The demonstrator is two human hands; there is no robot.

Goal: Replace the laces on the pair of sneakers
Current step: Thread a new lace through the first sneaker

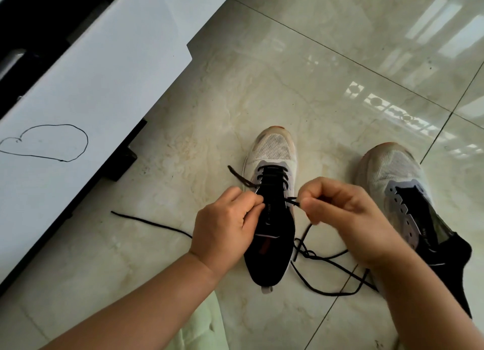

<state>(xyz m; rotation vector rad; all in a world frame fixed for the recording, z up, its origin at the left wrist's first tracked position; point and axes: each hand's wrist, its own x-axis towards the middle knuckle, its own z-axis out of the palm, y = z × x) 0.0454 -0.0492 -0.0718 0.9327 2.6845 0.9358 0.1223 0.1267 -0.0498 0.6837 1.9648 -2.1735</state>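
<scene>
A white mesh sneaker [272, 150] with a black tongue stands on the floor in front of me, toe pointing away. A black lace [272, 178] crosses its upper eyelets. My left hand [225, 226] pinches the shoe's left eyelet edge. My right hand [343, 216] pinches the lace end by a right eyelet. The second sneaker [392, 171] stands to the right with bare eyelets. Loose black lace [330, 271] lies tangled on the floor between the shoes, and one strand [149, 222] trails off to the left.
A white cabinet [91, 87] with a heart drawn on it and a black base runs along the left. The floor is glossy beige tile [314, 74]. Pale green fabric [201, 331] shows at the bottom edge between my arms.
</scene>
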